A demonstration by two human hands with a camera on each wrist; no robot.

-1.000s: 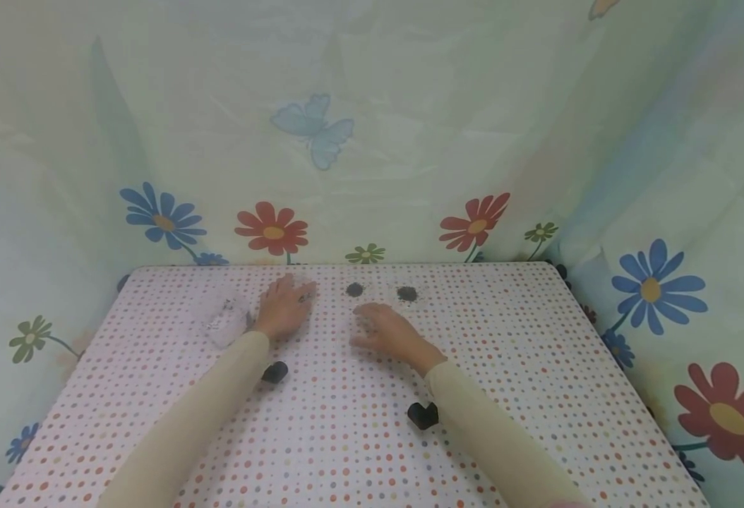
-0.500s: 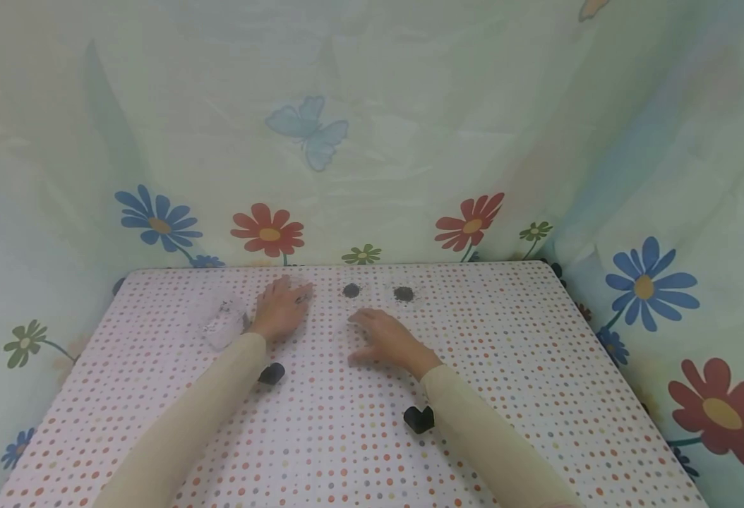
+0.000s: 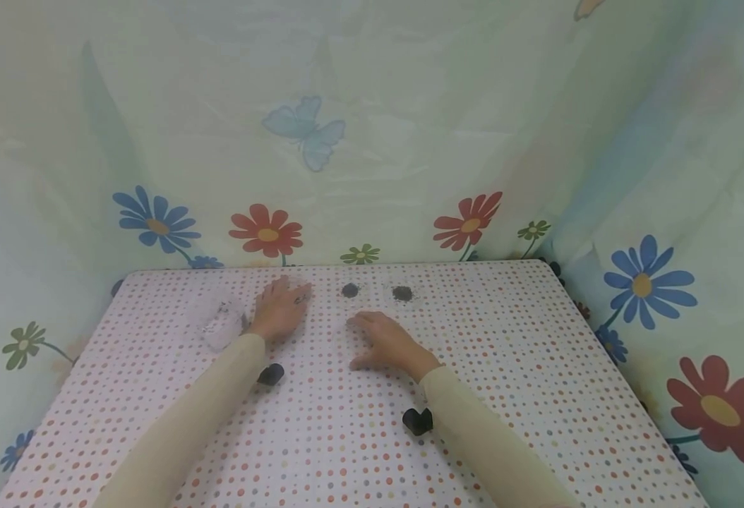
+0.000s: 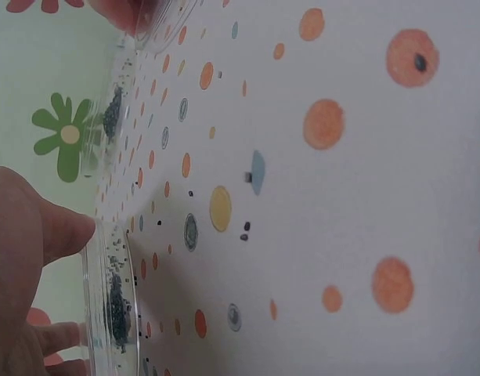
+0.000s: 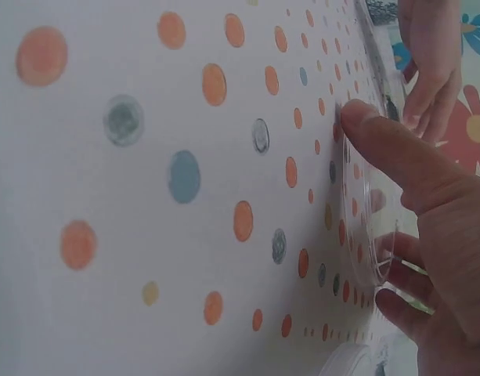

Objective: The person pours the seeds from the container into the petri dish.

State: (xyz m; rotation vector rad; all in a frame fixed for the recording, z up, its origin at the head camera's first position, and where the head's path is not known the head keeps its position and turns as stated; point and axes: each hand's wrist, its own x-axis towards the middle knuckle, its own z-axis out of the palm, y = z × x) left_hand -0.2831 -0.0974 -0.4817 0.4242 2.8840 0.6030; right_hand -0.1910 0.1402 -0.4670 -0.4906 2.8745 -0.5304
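My left hand (image 3: 282, 310) grips a clear petri dish (image 4: 131, 274) at the table's back left of centre, thumb on its rim and fingers round the far side. Dark granules (image 4: 117, 305) lie in that dish. To its right, my right hand (image 3: 385, 342) spans a clear round dish or lid (image 5: 365, 235), thumb at one edge and fingers at the other. Printed dots show through this clear piece, and no granules show in it. Another clear dish (image 4: 91, 153) with a pile of dark granules (image 4: 113, 111) stands between the hands, farther back.
A second granule pile (image 3: 402, 293) sits behind my right hand. Clear plastic pieces (image 3: 219, 324) with scattered specks lie left of my left hand. Loose dark granules (image 4: 245, 231) dot the patterned table (image 3: 321, 437). A flowered sheet (image 3: 410, 141) hangs behind the table.
My right hand has drawn slightly back toward me, its thumb spreading farther from the fingers. My left hand keeps its place by its dish. The head view has shifted slightly.
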